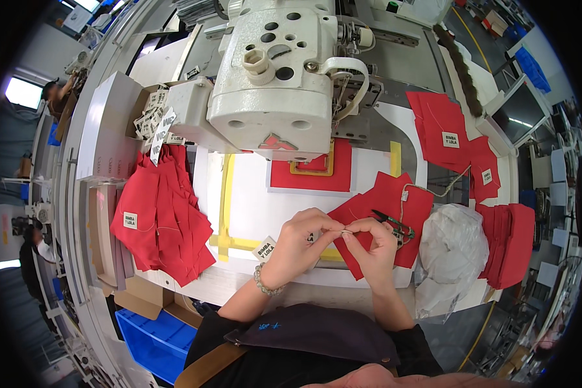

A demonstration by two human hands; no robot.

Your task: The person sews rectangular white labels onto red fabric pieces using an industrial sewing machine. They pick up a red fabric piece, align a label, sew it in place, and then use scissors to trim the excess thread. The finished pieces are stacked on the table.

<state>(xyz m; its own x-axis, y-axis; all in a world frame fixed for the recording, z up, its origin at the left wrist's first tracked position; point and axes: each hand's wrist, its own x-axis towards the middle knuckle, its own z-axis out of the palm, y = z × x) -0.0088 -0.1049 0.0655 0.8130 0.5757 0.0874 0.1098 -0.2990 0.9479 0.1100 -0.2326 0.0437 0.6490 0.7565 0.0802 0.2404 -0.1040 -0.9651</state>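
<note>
My left hand (302, 240) and my right hand (370, 244) meet fingertip to fingertip above the white work table (252, 213), pinching a small white label (345, 231) between them. A second white label (264, 248) hangs under my left hand. My right hand also holds small thread snips (394, 226), their tips pointing right over a red fabric piece (385, 207). Behind my hands stands the white sewing machine (271, 77), with a red fabric piece (313, 171) clamped in a frame under it.
A stack of red fabric pieces (161, 220) with a label lies at the left. More red pieces (452, 139) lie at the right, beside a white plastic bag (451, 249). Loose labels (154, 119) fill a box at the back left. A blue crate (152, 343) sits below the table.
</note>
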